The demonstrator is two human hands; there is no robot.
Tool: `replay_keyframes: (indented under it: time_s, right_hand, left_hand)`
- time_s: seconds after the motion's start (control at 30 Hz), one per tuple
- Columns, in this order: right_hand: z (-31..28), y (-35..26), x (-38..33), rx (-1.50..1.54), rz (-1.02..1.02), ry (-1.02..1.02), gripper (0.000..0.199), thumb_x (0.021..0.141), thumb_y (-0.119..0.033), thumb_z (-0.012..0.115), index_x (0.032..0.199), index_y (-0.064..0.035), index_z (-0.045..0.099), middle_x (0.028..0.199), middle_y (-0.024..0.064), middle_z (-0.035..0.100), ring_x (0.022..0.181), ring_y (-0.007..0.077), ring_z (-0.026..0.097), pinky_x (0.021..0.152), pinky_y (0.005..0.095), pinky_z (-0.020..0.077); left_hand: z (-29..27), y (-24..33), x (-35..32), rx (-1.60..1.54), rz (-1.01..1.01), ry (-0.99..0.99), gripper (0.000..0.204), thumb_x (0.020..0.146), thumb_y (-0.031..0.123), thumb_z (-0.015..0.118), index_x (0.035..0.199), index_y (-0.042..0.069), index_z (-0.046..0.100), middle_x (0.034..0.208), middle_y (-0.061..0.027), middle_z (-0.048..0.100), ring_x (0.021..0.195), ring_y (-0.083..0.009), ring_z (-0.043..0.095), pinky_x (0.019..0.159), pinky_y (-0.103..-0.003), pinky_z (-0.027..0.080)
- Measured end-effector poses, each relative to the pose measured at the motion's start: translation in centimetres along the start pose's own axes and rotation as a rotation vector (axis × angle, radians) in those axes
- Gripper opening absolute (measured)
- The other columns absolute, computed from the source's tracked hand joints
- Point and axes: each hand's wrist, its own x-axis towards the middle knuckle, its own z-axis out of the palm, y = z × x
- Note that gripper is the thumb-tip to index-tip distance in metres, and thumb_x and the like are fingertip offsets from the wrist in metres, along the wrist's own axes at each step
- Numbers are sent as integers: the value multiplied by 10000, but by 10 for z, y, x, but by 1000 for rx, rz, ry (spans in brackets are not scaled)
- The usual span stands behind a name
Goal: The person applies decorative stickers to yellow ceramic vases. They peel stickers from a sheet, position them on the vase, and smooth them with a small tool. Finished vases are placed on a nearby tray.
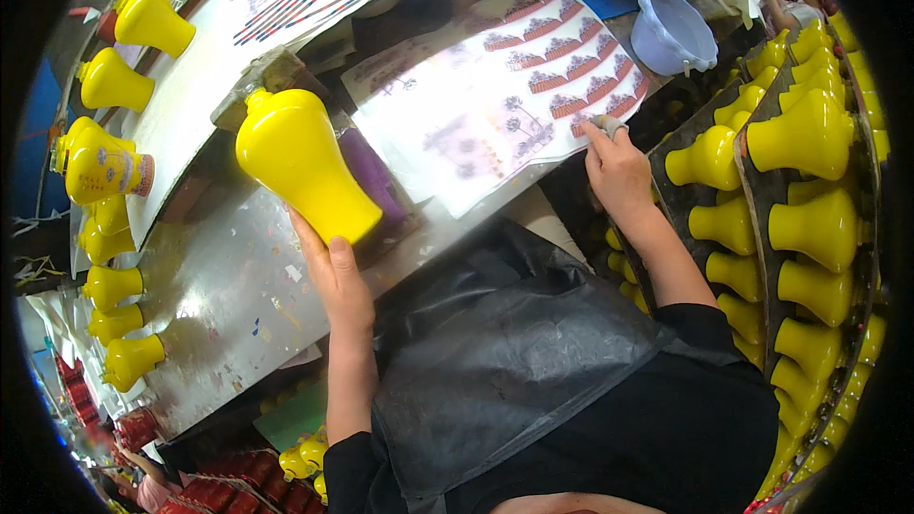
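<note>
Yellow vase [303,164], frame centre-left, lying tilted on the tabletop [224,295], cupped by left hand [335,276]; right hand [617,167] pinching a decal at the decal sheet [495,105], best peeled slowly, vase held steady.

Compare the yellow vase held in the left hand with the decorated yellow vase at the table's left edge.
The held vase is plain yellow; the decorated vase carries a patterned band around its body. The held vase lies tilted across the work surface, gripped at its base by the left hand; the decorated vase sits untouched. Both share the same glossy yellow, narrow-necked shape.
</note>
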Motion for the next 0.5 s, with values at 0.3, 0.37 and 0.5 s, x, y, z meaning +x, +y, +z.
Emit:
replay_keyframes:
  time_s: [0.3,0.37,0.5]
  right_hand:
    - [4,24,-11,-129,-80,-121,234,917,-99,665,1147,-96,709,961,130,683,738,348,695,655,417,578]
    - [-2,27,-8,-76,-91,-128,202,907,-109,684,1102,-94,732,903,118,689,740,349,694,653,411,575]
    - [-20,21,7,344,135,-59,116,901,-113,706,951,-28,766,780,90,699,702,229,688,655,353,541]
  left_hand:
    - [8,5,-11,161,120,80,730,1081,405,431,1619,-31,201,1647,-242,297,1501,-399,321,1231,-462,229]
    - [7,9,-15,134,107,104,700,1075,386,448,1604,-27,249,1624,-238,332,1491,-399,332,1226,-463,237]
    - [-1,28,-16,304,369,243,546,1023,281,574,1461,-21,452,1460,-221,496,1348,-369,472,1150,-452,338]
